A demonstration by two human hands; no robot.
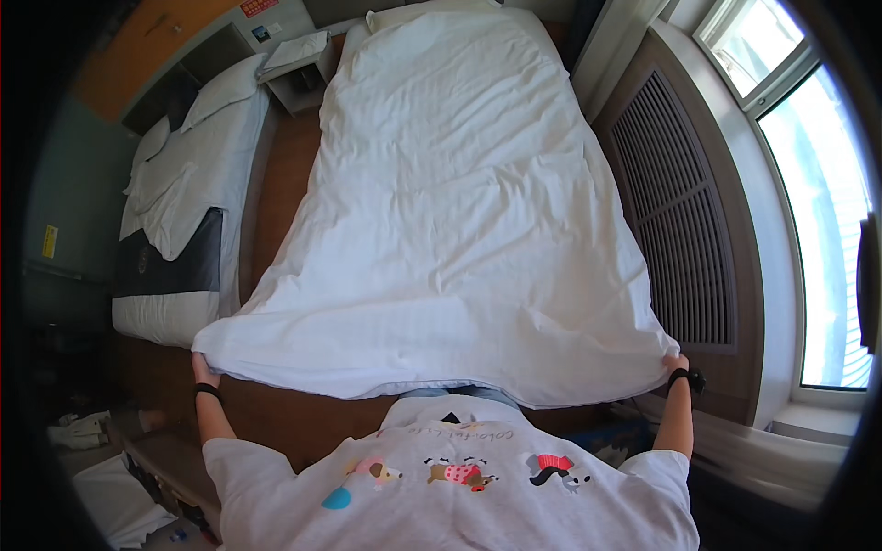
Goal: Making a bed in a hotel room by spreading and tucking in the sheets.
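Note:
A white duvet (441, 227) lies over the bed before me, creased along its length. My left hand (204, 368) grips its near left corner, and my right hand (676, 363) grips the near right corner. Both arms are spread wide, so the near edge stretches between my hands and sags in front of my legs. Most of my fingers are hidden by the cloth. At the bed's far end a white pillow (396, 16) shows partly from behind the duvet.
To the left stands a second bed (165, 313) with pillows, rumpled white bedding and a dark bed runner (196, 258). Between the beds is a nightstand (303, 86). On the right are a slatted wall panel (665, 206) and a window (816, 206). A bench (155, 448) is at lower left.

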